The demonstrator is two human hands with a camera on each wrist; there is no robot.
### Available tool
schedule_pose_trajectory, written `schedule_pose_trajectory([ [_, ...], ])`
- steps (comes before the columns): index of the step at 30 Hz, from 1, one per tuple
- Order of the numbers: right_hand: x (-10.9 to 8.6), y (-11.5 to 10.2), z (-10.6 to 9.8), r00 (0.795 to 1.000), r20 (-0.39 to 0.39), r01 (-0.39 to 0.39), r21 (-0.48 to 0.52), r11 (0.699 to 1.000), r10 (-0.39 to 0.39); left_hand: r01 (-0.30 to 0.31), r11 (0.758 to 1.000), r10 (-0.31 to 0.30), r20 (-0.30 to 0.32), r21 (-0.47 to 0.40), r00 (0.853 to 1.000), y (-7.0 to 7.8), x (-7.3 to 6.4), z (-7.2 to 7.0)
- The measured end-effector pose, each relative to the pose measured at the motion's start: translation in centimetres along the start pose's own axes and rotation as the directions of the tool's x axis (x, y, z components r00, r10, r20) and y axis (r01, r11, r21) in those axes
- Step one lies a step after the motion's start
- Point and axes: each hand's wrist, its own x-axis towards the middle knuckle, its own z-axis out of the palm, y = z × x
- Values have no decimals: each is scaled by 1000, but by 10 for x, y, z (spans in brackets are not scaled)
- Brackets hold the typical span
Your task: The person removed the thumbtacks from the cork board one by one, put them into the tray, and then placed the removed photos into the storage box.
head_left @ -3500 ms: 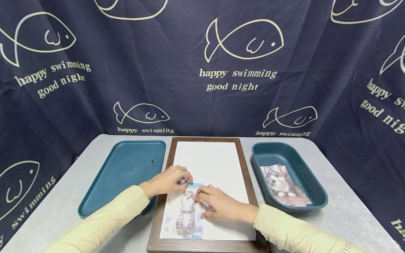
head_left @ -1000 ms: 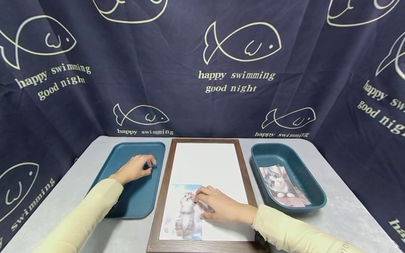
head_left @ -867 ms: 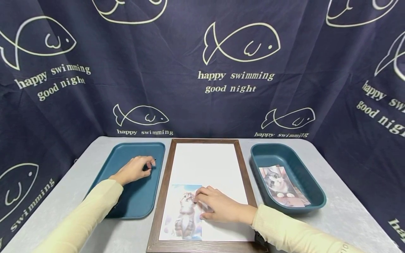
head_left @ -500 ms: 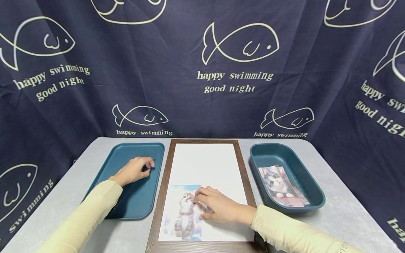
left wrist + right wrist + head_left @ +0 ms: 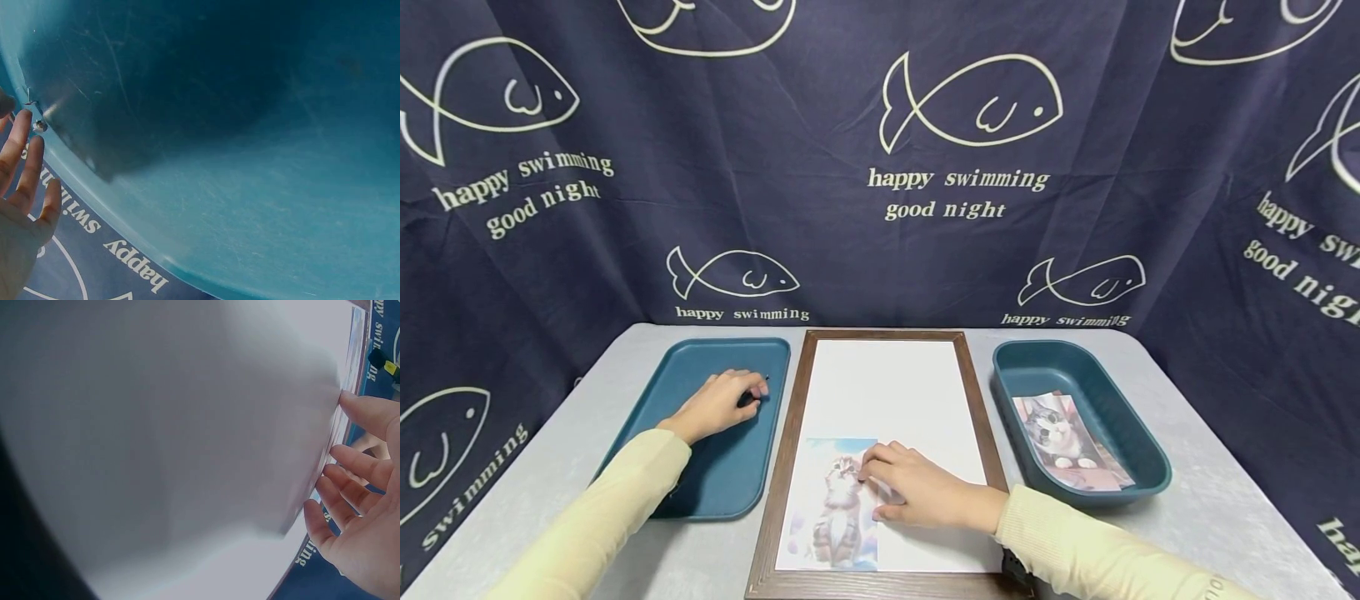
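A picture of a fluffy cat (image 5: 837,517) lies at the lower left of a white board (image 5: 887,383) with a brown wooden frame. My right hand (image 5: 917,487) rests on the picture's right edge, its fingertips pressing the picture and the thumb touching the board. Over the right side of a flat blue tray (image 5: 715,483) hovers my left hand (image 5: 718,404), thumb and index fingertips apart in the head view. Close to those fingertips, the left wrist view shows a tiny metal pin (image 5: 39,126) and another pin (image 5: 29,99) by the tray's edge. Nothing held is visible in it.
A deep blue bin (image 5: 1101,400) stands right of the board, holding several pictures, with a grey cat picture (image 5: 1060,433) on top. All stand on a light grey table (image 5: 1217,517). A dark fish-print curtain (image 5: 835,167) hangs behind.
My left hand has left the picture's top edge and moved left to the tray, then stays nearly still for the last second. The right hand has kept its place on the picture.
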Motion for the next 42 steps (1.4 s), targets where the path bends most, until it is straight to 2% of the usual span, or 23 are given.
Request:
schedule_pose_trajectory([
  [5,0,0,0,1000,1,-2,0,1000,2,18,1000,-18,-10,10,1000,3,1,-1],
  [16,0,2,1,1000,-4,0,-1,1000,0,-14,1000,14,-21,-4,1000,16,6,-7],
  [24,1,2,1,1000,-3,2,-6,1000,-2,-59,997,59,-5,-49,998,33,6,-7],
  [35,2,3,1,1000,-5,6,-16,1000,-6,-142,988,143,8,-59,990,51,8,1],
  [42,2,4,1,1000,-8,12,-11,1000,-12,-163,984,166,49,-71,985,62,8,5],
])
